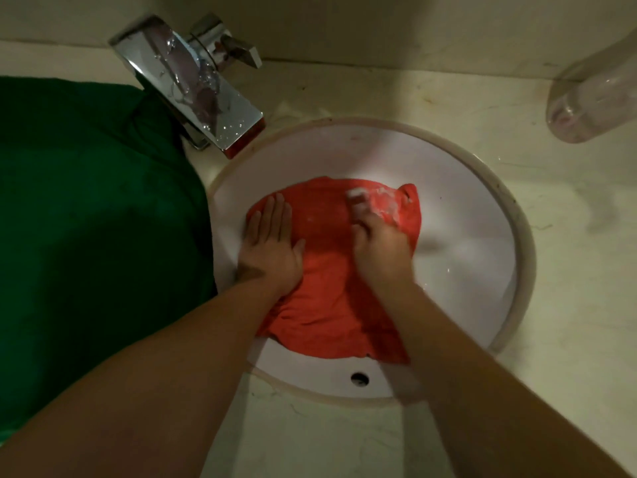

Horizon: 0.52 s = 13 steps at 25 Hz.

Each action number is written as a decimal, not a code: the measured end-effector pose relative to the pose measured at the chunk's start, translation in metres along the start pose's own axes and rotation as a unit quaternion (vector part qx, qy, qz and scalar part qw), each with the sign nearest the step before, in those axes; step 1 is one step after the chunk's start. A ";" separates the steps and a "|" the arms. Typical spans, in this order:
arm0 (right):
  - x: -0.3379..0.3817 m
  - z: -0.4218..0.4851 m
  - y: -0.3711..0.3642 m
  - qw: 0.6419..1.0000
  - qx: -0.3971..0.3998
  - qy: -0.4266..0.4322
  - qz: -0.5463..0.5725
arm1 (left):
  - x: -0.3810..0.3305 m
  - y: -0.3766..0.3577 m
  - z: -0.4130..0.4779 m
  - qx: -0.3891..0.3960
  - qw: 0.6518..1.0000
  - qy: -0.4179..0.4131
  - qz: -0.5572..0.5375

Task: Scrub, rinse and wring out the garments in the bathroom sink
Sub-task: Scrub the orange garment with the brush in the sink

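Scrubbing stage: red garment [331, 305] lies in the sink [517, 236]. The left hand [272, 246] presses it flat with straight fingers; the right hand [377, 243] curls round a sudsy fold. Rinsing and wringing likely remain. A green garment [86, 201] waits at the worktop's left edge.

no readable text, labels, brands, numbers or signs anywhere

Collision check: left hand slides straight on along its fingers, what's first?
Beyond the red cloth garment, left hand likely meets the round white sink at its far wall; chrome faucet sits left, height unclear.
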State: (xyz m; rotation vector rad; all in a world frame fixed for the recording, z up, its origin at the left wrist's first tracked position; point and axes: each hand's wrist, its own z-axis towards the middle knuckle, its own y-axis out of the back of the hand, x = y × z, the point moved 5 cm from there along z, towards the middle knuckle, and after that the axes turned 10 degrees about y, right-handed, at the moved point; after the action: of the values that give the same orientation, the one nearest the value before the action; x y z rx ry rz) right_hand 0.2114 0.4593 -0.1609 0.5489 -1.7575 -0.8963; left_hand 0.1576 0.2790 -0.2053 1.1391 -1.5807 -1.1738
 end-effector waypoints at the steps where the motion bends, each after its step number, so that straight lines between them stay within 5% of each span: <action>1: 0.018 -0.004 -0.019 0.998 0.036 0.046 0.028 | 0.002 0.001 -0.001 -0.011 1.000 0.008 0.010; 4: 0.006 -0.020 -0.017 0.989 0.094 0.111 0.001 | 0.003 0.003 -0.006 -0.001 0.999 0.032 0.017; 9: -0.068 -0.003 0.048 0.994 0.014 0.001 -0.104 | -0.002 0.003 -0.009 -0.005 0.999 0.035 -0.002; 13: -0.060 0.015 0.047 0.997 -0.019 0.000 -0.080 | 0.004 0.006 -0.013 0.007 1.000 0.009 -0.016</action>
State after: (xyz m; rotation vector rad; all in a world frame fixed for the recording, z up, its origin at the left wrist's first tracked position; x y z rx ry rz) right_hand 0.2211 0.5367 -0.1624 0.6713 -1.7113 -1.0392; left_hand 0.1679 0.2737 -0.1968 1.1853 -1.5648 -1.1718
